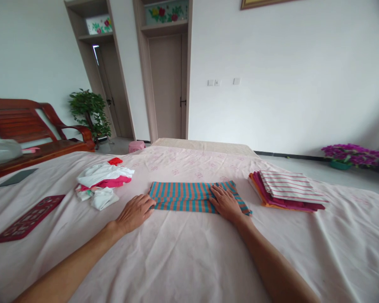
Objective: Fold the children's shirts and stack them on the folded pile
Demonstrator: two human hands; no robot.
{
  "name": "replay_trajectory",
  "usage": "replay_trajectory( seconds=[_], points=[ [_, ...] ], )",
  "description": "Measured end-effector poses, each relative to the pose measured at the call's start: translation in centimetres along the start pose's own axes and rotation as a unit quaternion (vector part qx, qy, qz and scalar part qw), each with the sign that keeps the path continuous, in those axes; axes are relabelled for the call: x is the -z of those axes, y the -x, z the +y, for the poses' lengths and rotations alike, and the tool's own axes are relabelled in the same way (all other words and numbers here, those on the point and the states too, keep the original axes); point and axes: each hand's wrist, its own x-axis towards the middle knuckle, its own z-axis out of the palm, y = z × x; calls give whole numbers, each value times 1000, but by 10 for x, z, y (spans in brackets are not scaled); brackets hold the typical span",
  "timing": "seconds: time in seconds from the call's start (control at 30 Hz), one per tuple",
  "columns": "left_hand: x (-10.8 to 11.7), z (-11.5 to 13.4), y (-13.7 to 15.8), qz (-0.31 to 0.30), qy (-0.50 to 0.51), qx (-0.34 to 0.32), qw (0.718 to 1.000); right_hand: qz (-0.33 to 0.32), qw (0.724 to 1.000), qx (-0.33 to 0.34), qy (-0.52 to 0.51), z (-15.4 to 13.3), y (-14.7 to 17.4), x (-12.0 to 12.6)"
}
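A folded cloth with blue and brown stripes (pixel 183 197) lies flat across the middle of the bed-like surface, some creases running along it. My left hand (pixel 137 212) rests at its left end, fingertips touching the edge and fingers stretched out. On the right part of the striped cloth my right hand (pixel 225 202) lies flat with its fingers spread. To the right is a stack of folded clothes (pixel 290 189), a white piece with red stripes on top of magenta and orange ones. A loose heap of white, pink and red clothes (pixel 102 181) sits to the left.
A pale pink sheet (pixel 183 261) covers the surface. At the left lie a dark red patterned piece (pixel 28 219) and a dark flat item (pixel 17 178). Beyond stand a wooden bench (pixel 22 126), a pink stool (pixel 136 146), a green plant (pixel 88 109) and purple flowers (pixel 352 153).
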Motion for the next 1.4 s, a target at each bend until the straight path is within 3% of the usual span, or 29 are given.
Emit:
replay_trajectory(
  seconds=[0.1, 0.3, 0.43, 0.53, 0.63, 0.8, 0.93, 1.07, 1.3, 1.4],
  points=[
    [-1, -1, -1, 3, -7, 21, 1000, -4, 1000, 0, 1, 0, 1, 1],
    [-2, -4, 2, 4, 0, -9, 1000, 3, 1000, 1, -3, 3, 1, -3],
    [-1, -4, -6, 34, -40, 79, 995, 2, 1000, 3, -7, 2, -1, -3],
    [-4, 11, -32, 66, 6, 146, 987, 0, 1000, 3, -8, 0, -2, 0],
    [-15, 36, -72, 74, 99, 148, 981, 7, 1000, 15, -4, -1, -1, 1],
    [-49, 61, -120, -15, 94, 167, 981, 22, 999, 39, 28, 2, 3, -8],
    [-73, 38, -116, -58, 29, 199, 978, 30, 997, 54, 53, 8, 2, -17],
    [-77, 3, -101, -58, 20, 230, 971, 47, 995, 68, 58, 13, 1, -24],
    [-38, -38, -77, -27, 43, 349, 936, 33, 997, 57, 34, 12, 2, -17],
    [-18, -53, -61, -61, 81, 376, 921, 14, 999, 49, 16, 8, 1, -9]
  ],
)
